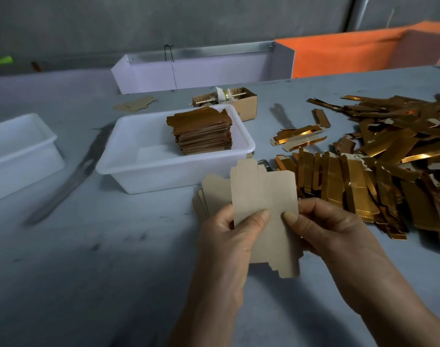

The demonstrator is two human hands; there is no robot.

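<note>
A flat, unfolded tan cardboard box blank (264,196) stands upright between both hands, plain side facing me. My left hand (229,236) pinches its left edge with the thumb on the front. My right hand (324,229) pinches its right part, thumb also on the front. Behind the left hand a few more tan blanks (208,194) fan out in its grip. A neat stack of gold-brown blanks (201,131) sits in the white plastic tub (143,169) beyond the hands.
A big loose pile of folded gold boxes (379,159) covers the table's right side. A second white tub (18,151) stands at the left. A small brown carton (244,101) with odds and ends lies behind the tub. White and orange bins line the far edge.
</note>
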